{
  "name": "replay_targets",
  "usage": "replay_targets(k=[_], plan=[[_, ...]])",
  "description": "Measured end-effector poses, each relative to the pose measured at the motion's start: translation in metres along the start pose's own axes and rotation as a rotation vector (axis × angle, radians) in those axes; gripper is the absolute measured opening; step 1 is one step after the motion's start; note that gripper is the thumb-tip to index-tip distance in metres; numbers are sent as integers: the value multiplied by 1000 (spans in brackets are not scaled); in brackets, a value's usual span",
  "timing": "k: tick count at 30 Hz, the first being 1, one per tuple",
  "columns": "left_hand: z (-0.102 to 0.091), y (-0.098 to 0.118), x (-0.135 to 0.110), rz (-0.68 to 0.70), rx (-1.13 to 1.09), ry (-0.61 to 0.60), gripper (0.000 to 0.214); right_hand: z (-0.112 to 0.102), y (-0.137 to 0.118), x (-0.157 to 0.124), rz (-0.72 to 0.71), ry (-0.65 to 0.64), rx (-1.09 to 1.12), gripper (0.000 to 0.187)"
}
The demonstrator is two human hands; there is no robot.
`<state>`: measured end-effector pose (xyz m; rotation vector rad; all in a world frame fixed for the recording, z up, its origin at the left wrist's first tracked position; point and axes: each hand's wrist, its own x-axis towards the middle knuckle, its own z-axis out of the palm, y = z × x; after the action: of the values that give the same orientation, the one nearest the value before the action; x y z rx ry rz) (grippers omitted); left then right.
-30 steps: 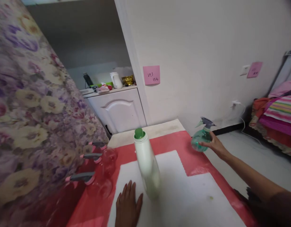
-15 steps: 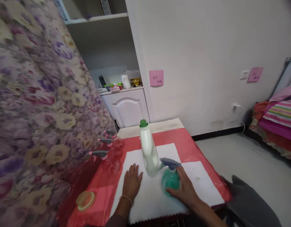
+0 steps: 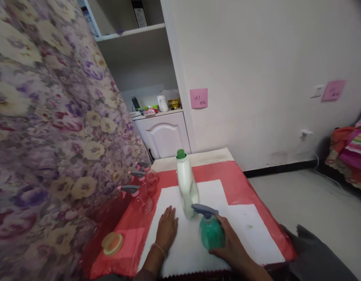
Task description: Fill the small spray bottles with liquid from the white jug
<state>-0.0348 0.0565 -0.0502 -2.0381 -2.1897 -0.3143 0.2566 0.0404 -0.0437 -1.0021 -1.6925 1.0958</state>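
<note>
My right hand point(image 3: 227, 238) grips a round green spray bottle point(image 3: 209, 233) with a grey trigger head, from its right side. That bottle is over the near part of a white cloth point(image 3: 195, 253). Flat on the same cloth, to the left, lies my left hand point(image 3: 166, 228), fingers stretched and holding nothing. Behind both hands stands a tall pale-green bottle point(image 3: 184, 179) with a green piece in its mouth. The spray head overlaps its lower part in view; I cannot tell whether they touch.
Several clear spray bottles point(image 3: 143, 201) with pink and grey triggers line the table's left side. A round yellowish container point(image 3: 112, 244) sits on the red cover point(image 3: 227, 171) at near left. A floral curtain point(image 3: 60, 156) hangs close on the left; a white cupboard point(image 3: 165, 132) is behind.
The green spray bottle in my right hand has shifted slightly toward me, its trigger head turning a little. My left hand stays flat on the cloth. The camera view has shifted left.
</note>
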Motion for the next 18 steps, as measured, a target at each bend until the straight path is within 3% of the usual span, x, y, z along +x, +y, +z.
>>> replay_targets(k=[6, 12, 18], plan=[[6, 30, -41, 34, -18, -34, 45, 3, 11, -1, -30, 21, -14, 93], [15, 51, -66, 170, -131, 20, 46, 1, 16, -9, -121, 40, -29, 79], [-9, 73, -76, 77, -511, -60, 44, -1, 6, -15, -146, 89, -101, 73]])
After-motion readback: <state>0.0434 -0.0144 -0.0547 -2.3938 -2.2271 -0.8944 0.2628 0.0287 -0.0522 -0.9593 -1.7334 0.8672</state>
